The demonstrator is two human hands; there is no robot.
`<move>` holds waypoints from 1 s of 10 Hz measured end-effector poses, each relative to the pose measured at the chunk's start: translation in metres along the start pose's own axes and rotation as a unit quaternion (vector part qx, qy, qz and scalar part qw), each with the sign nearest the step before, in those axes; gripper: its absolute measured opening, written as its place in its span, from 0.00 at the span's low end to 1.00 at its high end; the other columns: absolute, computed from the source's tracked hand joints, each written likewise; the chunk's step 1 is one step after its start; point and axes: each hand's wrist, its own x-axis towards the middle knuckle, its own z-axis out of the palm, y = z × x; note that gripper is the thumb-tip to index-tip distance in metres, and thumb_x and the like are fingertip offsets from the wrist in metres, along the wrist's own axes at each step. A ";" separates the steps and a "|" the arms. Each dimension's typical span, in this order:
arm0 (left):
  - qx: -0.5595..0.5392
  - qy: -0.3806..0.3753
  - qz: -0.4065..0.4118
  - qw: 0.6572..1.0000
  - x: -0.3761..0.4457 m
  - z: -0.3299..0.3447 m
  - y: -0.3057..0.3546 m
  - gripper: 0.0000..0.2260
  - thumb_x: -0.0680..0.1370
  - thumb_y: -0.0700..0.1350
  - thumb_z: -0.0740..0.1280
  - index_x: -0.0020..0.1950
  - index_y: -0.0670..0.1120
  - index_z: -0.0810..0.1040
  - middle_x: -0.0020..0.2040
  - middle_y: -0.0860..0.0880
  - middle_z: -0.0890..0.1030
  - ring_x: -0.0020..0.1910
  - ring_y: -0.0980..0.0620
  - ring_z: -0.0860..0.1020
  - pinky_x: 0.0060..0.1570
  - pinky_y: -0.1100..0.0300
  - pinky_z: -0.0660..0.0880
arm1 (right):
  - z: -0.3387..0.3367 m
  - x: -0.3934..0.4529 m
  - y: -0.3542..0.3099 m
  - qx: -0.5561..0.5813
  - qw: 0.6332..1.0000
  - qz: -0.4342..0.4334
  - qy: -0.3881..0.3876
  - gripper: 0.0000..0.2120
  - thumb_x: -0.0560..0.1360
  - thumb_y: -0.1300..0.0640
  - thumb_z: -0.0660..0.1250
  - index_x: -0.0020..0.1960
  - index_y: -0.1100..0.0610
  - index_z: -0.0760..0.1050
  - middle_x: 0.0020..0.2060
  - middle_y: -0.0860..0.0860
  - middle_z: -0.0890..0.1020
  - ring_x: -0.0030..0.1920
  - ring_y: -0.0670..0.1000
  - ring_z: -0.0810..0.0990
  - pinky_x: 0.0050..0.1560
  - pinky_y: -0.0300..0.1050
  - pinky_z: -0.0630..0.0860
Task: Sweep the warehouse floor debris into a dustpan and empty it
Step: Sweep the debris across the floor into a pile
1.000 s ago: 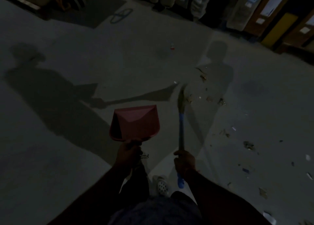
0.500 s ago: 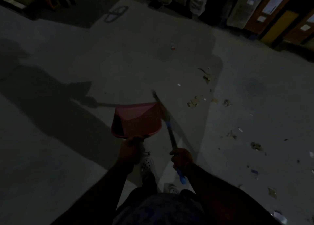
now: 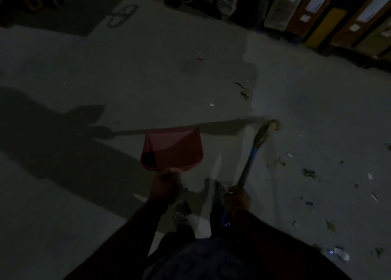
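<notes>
Left hand [image 3: 167, 181] is wrapped round the handle of the red dustpan [image 3: 172, 147], held low out front, while the right hand [image 3: 238, 198] grips the blue broom [image 3: 251, 159], its bristles out to the right near scattered debris [image 3: 309, 173]. Those scraps look light and flighty, so gentle strokes; the thin plastic pan is best held by its handle.

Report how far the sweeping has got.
Done: little that shows; the floor's left side looks mostly bare. In hand: the left hand grips the red dustpan, the right hand the broom, its bristles out by a scrap. Left: debris litters the right side; the dustpan's contents are unclear, and it is not emptied.
</notes>
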 end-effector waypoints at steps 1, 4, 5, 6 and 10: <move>0.018 0.000 -0.009 1.000 0.007 0.012 0.016 0.05 0.81 0.31 0.63 0.49 0.37 0.78 0.26 0.49 0.76 0.19 0.53 0.69 0.20 0.65 0.64 | -0.002 0.016 -0.006 0.025 1.000 0.003 -0.011 0.09 0.77 0.57 0.65 0.54 0.55 0.81 0.51 0.56 0.83 0.49 0.58 0.82 0.47 0.38 0.76; 0.055 0.006 -0.030 0.998 0.055 0.054 0.064 0.06 0.81 0.31 0.63 0.52 0.38 0.79 0.27 0.44 0.75 0.18 0.53 0.68 0.20 0.66 0.62 | 0.015 0.097 -0.084 -0.050 0.987 -0.051 -0.141 0.10 0.67 0.61 0.69 0.43 0.48 0.83 0.47 0.50 0.85 0.39 0.48 0.82 0.38 0.34 0.80; 0.060 0.013 -0.020 0.998 0.078 0.071 0.079 0.06 0.81 0.30 0.62 0.52 0.38 0.78 0.29 0.41 0.73 0.18 0.52 0.68 0.20 0.66 0.62 | 0.019 0.125 -0.104 -0.006 0.984 -0.026 -0.175 0.10 0.69 0.62 0.68 0.43 0.50 0.83 0.40 0.55 0.84 0.34 0.55 0.83 0.37 0.51 0.83; 0.082 0.022 -0.026 0.996 0.100 0.092 0.091 0.06 0.80 0.30 0.63 0.53 0.36 0.78 0.32 0.40 0.74 0.20 0.51 0.69 0.21 0.65 0.63 | 0.002 0.145 -0.119 0.153 0.971 0.079 -0.168 0.08 0.74 0.68 0.64 0.51 0.66 0.81 0.30 0.58 0.78 0.22 0.54 0.73 0.22 0.40 0.73; 0.120 -0.068 0.019 0.990 0.160 0.231 0.135 0.07 0.79 0.27 0.64 0.51 0.35 0.79 0.40 0.41 0.78 0.32 0.48 0.76 0.31 0.60 0.71 | -0.117 0.240 -0.135 0.122 0.990 0.063 -0.013 0.13 0.79 0.62 0.62 0.61 0.63 0.77 0.57 0.59 0.82 0.50 0.56 0.82 0.38 0.36 0.73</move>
